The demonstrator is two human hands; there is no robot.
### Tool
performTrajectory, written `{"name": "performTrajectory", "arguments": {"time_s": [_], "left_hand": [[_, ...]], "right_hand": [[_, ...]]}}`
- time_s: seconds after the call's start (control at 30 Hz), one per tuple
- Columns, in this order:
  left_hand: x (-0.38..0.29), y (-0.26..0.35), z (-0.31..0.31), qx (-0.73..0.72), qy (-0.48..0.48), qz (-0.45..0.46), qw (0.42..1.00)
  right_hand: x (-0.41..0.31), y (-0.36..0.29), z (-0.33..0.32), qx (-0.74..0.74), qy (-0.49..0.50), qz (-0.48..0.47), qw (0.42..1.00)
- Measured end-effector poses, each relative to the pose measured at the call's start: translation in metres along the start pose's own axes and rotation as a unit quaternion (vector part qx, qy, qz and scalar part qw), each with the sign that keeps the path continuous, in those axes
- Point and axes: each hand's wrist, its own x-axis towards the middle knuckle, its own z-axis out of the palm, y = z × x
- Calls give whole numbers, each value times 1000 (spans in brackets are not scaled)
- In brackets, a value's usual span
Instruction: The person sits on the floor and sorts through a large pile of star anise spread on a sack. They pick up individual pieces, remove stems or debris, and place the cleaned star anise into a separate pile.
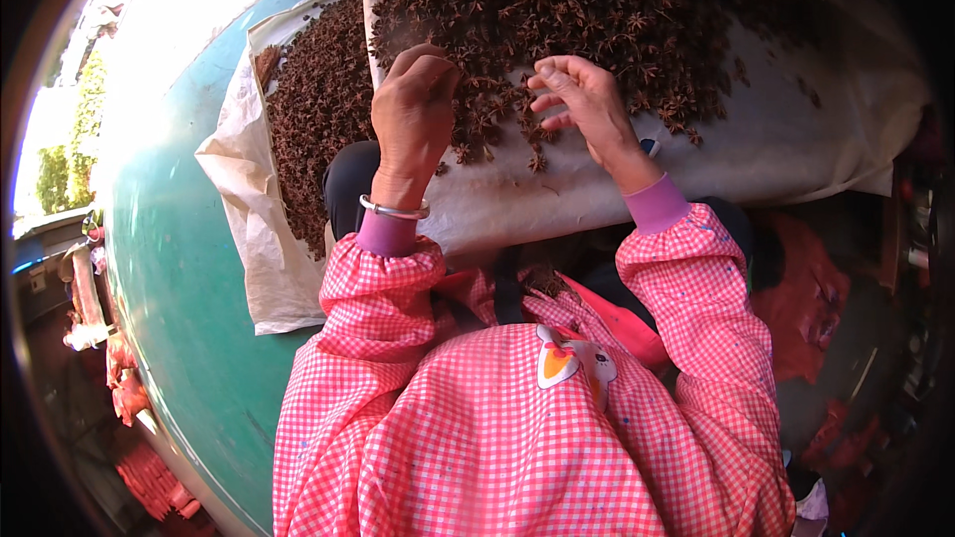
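A wide heap of dried star anise (pixel 537 7) lies on a white sheet (pixel 507 209) in front of me. My left hand (pixel 416 115), with a silvery bangle at its wrist, is over the near left edge of the heap. Its fingers curl down out of sight, so I cannot tell whether they hold anything. Over the sheet's middle is my right hand (pixel 586 108), palm turned inward, fingers apart and half bent, with nothing visible in them. Between the two hands, loose star anise (pixel 485 115) trails from the heap onto bare sheet.
Left of the heap, a second pile of small reddish-brown pieces (pixel 317 101) lies on a pale woven sack (pixel 280 291). That sack rests on a smooth green surface (pixel 179 253). Red plastic bags (pixel 798 298) are at the right. Below the hands is my red checked smock (pixel 492 425).
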Motion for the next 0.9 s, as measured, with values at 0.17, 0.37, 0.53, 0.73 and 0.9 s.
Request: {"name": "performTrajectory", "arguments": {"time_s": [0.17,0.37,0.53,0.73,0.9], "left_hand": [[-24,59,8,-181,-91,-61,977],[-55,80,31,-99,-104,78,987],[-56,99,33,-19,-154,135,979],[-58,90,30,-172,-127,224,951],[-66,47,38,55,-164,154,973]], "right_hand": [[-24,14,8,372,-159,216,889],[-68,27,5,621,-274,154,718],[-76,30,4,595,-142,174,772],[-72,21,-2,391,-22,105,914],[-59,3,-33,468,81,70,877]]}}
